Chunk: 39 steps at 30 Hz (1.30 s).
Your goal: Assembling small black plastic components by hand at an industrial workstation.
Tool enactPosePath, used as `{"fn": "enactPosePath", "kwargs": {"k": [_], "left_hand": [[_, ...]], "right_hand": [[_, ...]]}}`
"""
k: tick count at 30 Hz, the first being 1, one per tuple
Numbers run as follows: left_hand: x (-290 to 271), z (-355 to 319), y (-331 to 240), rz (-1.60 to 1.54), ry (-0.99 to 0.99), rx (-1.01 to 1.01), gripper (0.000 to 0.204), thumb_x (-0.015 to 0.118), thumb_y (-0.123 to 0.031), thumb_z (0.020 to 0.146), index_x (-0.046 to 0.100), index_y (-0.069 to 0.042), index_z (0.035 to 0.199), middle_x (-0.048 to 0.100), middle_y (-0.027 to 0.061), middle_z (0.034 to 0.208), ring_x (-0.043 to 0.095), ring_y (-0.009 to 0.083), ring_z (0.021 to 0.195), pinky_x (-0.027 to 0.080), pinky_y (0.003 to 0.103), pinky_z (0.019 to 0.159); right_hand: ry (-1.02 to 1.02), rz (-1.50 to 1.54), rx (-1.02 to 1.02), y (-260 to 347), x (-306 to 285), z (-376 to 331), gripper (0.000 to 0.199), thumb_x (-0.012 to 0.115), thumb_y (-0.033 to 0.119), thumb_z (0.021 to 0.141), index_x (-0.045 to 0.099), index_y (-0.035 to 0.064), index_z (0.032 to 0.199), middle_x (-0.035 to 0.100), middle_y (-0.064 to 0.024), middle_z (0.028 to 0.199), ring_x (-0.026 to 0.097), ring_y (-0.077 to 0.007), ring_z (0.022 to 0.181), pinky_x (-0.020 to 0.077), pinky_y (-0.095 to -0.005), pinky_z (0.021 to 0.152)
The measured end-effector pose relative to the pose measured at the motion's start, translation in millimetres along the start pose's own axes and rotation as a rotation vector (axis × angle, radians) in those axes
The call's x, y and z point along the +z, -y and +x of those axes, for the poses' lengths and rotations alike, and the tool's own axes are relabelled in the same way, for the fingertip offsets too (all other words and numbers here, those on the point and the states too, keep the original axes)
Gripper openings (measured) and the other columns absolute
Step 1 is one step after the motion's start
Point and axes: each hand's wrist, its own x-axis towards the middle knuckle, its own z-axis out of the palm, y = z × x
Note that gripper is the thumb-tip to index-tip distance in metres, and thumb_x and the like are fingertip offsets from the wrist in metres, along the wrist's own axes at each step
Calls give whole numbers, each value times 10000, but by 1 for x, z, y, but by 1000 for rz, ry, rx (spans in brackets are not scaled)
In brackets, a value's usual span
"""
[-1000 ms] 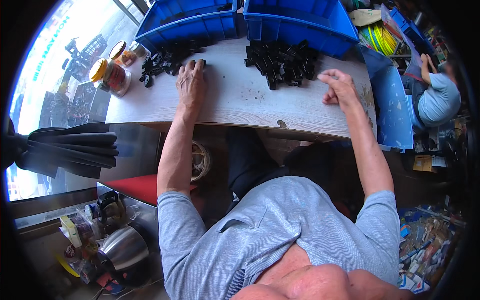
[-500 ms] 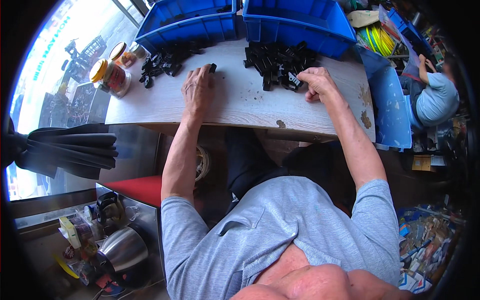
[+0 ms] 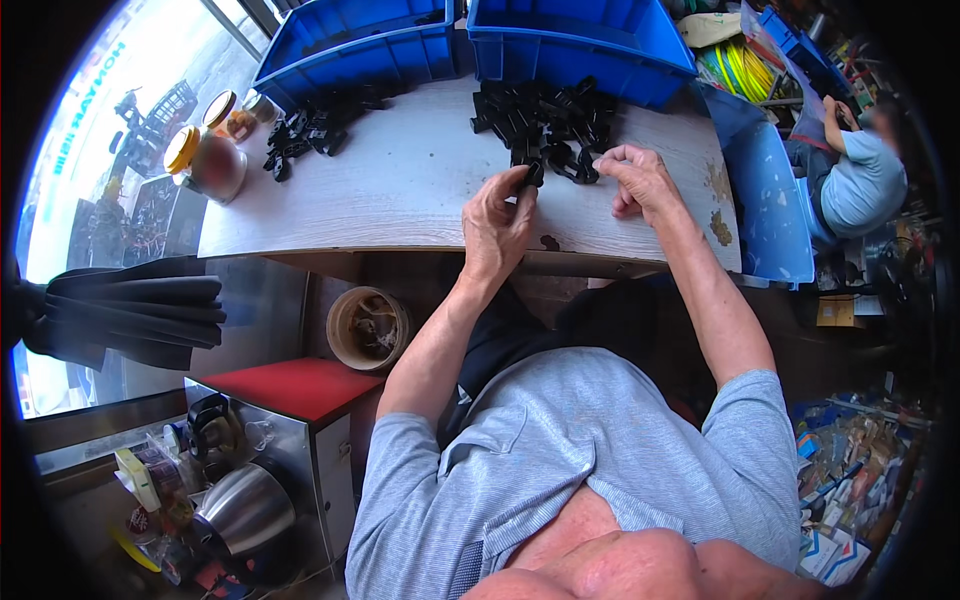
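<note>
Between the thumb and fingers of my left hand (image 3: 497, 222) is a small black plastic part (image 3: 535, 177), held just in front of the right-hand pile of black plastic parts (image 3: 545, 115). My right hand (image 3: 640, 185) is close by, at the pile's right front edge. Its thumb and forefinger come together beside another black part (image 3: 572, 165) lying at the pile's edge; whatever they may pinch is too small to make out. Farther left on the table lies a second pile of black parts (image 3: 308, 135).
Two blue plastic bins (image 3: 362, 65) (image 3: 590, 62) stand along the table's (image 3: 390, 200) far edge. Lidded jars (image 3: 212, 165) line its left side. A bucket (image 3: 368, 328) sits below on the floor. On the right are a light-blue tub (image 3: 765, 200) and a seated person (image 3: 860, 185).
My left hand has moved right across the table, from the open middle to the right-hand pile, with the black part in it. My right hand has stayed by the pile's edge.
</note>
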Motion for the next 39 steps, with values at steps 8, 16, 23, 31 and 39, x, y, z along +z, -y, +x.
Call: {"fn": "enactPosePath", "kwargs": {"k": [8,16,23,31,39], "left_hand": [[-4,-3,2,18,48,24,271,675,-8,934,670,33,1202,716,58,970,650,83,854,530,218,725],[-2,-4,0,71,44,52,246,665,9,937,679,28,1181,699,54,967,647,82,854,526,212,719],[-6,-4,2,102,81,69,267,664,12,934,671,18,1201,693,53,990,645,77,841,521,202,702],[5,8,-9,348,136,315,310,683,26,871,679,-12,1178,720,148,1070,716,241,917,583,340,731],[35,27,-7,608,295,439,299,685,-73,852,718,-94,1148,711,114,1103,668,301,1006,544,396,880]], "right_hand": [[125,-19,-144,3,1,-4,468,620,59,805,643,104,1270,520,15,540,536,-93,416,501,-277,401],[146,-274,-142,4,3,3,379,675,107,827,670,67,1204,567,-3,569,536,-97,407,455,-267,350],[187,-161,-12,5,-1,-10,335,711,155,855,662,28,1161,557,-1,561,558,-109,414,474,-278,363],[160,-114,-83,-2,0,-19,441,737,111,826,615,41,1244,552,-4,575,546,-102,448,454,-264,387],[158,-252,-116,-10,0,-11,376,654,56,819,645,80,1194,553,-1,609,539,-100,448,438,-269,378]]}}
